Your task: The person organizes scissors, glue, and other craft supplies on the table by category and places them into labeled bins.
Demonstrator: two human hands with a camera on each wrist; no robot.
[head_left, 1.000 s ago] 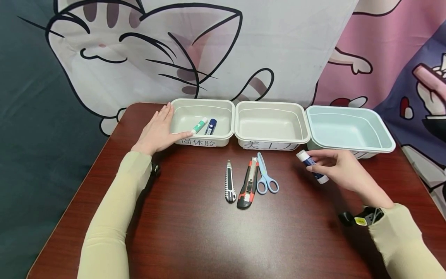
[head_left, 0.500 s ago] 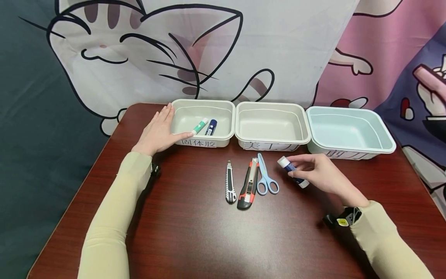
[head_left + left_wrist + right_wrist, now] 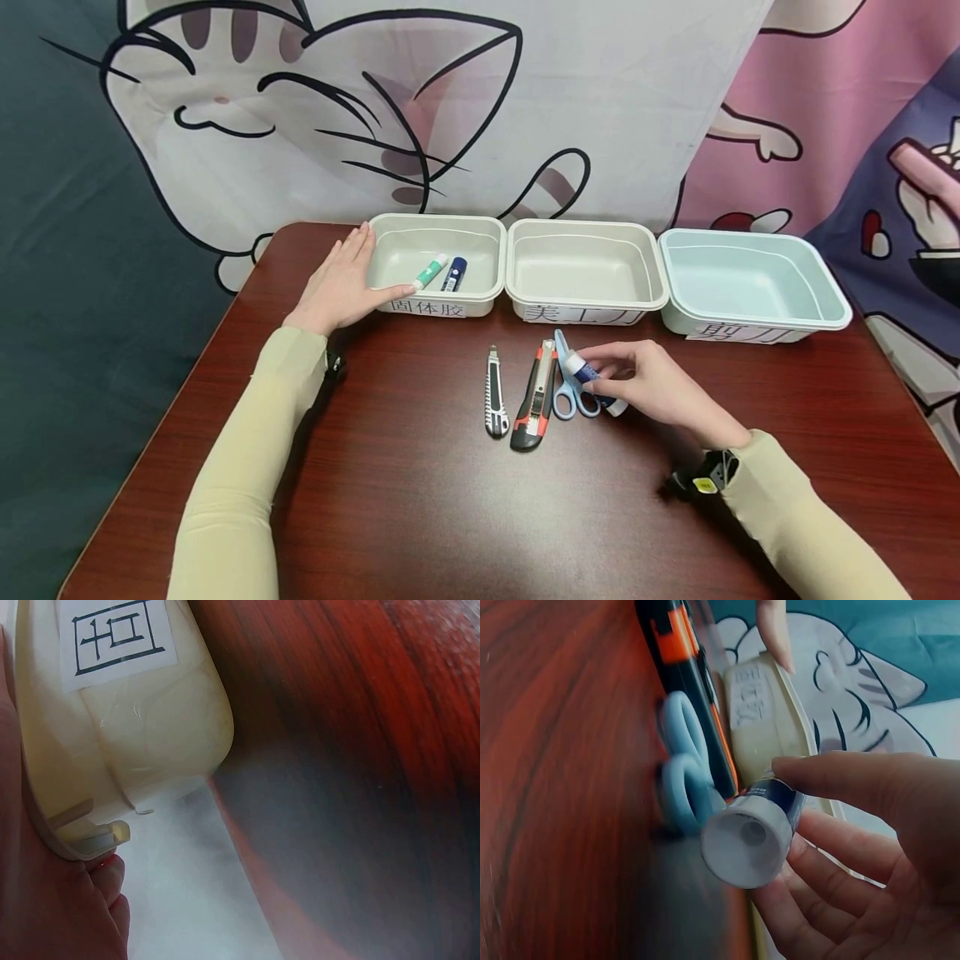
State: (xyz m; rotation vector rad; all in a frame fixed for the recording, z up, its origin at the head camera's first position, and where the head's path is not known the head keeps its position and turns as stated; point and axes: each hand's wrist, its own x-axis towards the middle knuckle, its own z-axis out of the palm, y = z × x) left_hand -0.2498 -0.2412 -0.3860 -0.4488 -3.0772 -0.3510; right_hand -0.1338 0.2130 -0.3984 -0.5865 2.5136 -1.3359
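Between thumb and fingers, my right hand (image 3: 647, 382) pinches a blue glue stick (image 3: 588, 374) with white ends. The glue stick overlaps the light blue scissors (image 3: 566, 397) in the head view; its white base (image 3: 748, 847) faces the right wrist camera. My left hand (image 3: 341, 279) lies with straight fingers along the left side and front corner of the left cream bin (image 3: 480, 298). Inside that bin are a green glue stick (image 3: 431, 272) and a dark blue glue stick (image 3: 453, 274). Beside the scissors lie a red-and-black utility knife (image 3: 534, 398) and a slim silver-and-black utility knife (image 3: 494, 393).
A second cream bin (image 3: 587, 302) stands in the middle and a pale blue bin (image 3: 757, 318) at the right, all in a row with labels in front. They stand along the far edge of the brown table (image 3: 420, 500), before a cat-print cloth (image 3: 600, 92).
My right hand has moved left with the glue stick, from in front of the pale blue bin to over the scissors. The left hand has stayed at the left bin.
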